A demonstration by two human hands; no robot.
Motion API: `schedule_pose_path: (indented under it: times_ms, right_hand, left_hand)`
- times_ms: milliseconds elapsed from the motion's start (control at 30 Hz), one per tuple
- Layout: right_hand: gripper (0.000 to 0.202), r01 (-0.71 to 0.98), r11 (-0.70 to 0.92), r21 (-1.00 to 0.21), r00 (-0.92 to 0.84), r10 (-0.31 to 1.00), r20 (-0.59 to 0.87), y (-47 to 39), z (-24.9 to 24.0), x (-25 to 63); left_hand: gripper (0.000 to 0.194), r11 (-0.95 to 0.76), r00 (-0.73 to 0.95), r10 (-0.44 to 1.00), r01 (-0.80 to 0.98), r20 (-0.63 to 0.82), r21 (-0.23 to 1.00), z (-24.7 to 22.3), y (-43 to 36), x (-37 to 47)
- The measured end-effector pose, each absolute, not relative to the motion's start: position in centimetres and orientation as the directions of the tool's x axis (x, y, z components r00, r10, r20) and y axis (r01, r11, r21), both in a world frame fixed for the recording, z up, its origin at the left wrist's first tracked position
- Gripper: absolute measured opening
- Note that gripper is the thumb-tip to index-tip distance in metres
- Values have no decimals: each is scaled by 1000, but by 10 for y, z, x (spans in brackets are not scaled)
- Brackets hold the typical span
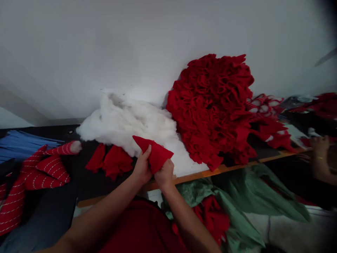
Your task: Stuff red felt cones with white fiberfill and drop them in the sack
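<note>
A red felt piece, pointed at its far left end, is held between my two hands above the table's front edge. My left hand pinches its left side, the thumb lying on top. On the near right side, my right hand is closed at the felt's edge; its fingertips are hidden. White stuffing lies in a fluffy heap just beyond my hands. Several small red felt pieces rest left of my left hand.
A tall pile of red felt pieces leans on the wall. Left are red striped stuffed pieces and blue strips. A green sack with red cloth hangs below the wooden table edge. Another person's hand is at far right.
</note>
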State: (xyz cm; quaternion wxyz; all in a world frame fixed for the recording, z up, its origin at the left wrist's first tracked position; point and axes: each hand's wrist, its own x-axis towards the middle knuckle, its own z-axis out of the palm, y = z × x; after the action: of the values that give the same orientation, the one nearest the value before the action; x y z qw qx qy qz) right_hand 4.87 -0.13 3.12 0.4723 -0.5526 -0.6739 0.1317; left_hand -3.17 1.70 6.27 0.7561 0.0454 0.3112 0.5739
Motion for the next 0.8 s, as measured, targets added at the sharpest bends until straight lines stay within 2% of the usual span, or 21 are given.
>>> schedule_pose_path:
  times_ms: [100, 200, 267, 433, 533, 600, 700, 800]
  right_hand:
    - [31, 624, 382, -682, -19, 879, 476, -3, 36, 51]
    - [33, 644, 334, -688, 102, 854, 510, -11, 37, 51]
    - [35, 647, 322, -691, 113, 856, 505, -15, 36, 50]
    - [46, 590, 322, -740, -83, 936, 341, -9, 36, 51]
    - [48, 546, 274, -791, -112, 960, 256, -4, 41, 55]
    - [48, 503, 245, -829, -57, 966, 251, -3, 42, 57]
    - [38, 445, 200, -873, 109, 955, 275, -5, 41, 60]
    - [34, 399, 195, -896, 194, 937, 290, -6, 40, 63]
  left_hand:
    - [21, 343, 139, 882, -845, -451, 411, 62, 20, -33]
    - [19, 350, 133, 872, -841, -471, 412, 60, 27, -38]
    - [19, 353, 131, 873, -833, -469, 425, 59, 27, -38]
    - [33, 467, 229, 840, -766, -492, 441, 58, 16, -28]
    - [31, 467, 223, 841, -759, -493, 453, 58, 13, -27]
    - [28, 474, 226, 842, -745, -491, 470, 58, 14, -28]
    - [33, 517, 320, 838, -726, -442, 454, 59, 18, -30]
    - [31, 446, 296, 888, -740, -352, 503, 59, 24, -33]
